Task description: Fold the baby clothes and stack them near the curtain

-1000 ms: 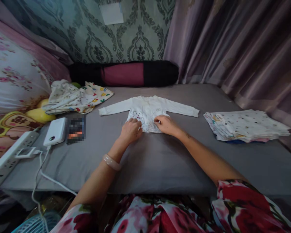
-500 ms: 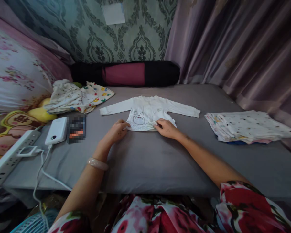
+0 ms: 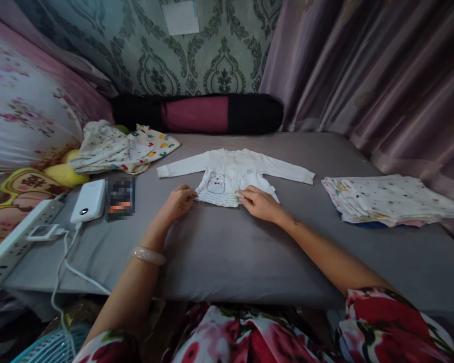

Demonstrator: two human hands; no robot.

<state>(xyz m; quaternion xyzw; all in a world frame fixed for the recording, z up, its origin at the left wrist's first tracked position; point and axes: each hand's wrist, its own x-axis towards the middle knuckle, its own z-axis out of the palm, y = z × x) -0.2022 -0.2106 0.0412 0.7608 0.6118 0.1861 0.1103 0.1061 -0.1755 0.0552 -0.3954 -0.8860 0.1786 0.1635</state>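
A small white long-sleeved baby shirt (image 3: 232,174) lies spread on the grey sheet, its sleeves stretched out to both sides. A bear drawing and lines of print mark its lower left front. My left hand (image 3: 179,203) pinches the left corner of the hem. With thumb and fingers closed, my right hand (image 3: 260,202) grips the hem near the middle, at the edge of the front panel. The hem between my hands is pulled fairly straight.
A folded stack of baby clothes (image 3: 389,199) lies at right, a loose patterned pile of clothes (image 3: 124,148) at far left. Nearer left are a white power bank (image 3: 89,200), a power strip (image 3: 18,242) and cables. A black and maroon bolster (image 3: 196,113) lines the back.
My left hand has moved slightly left and pulled the hem corner outward, so the printed hem lies flatter. My right hand still holds the middle of the hem.
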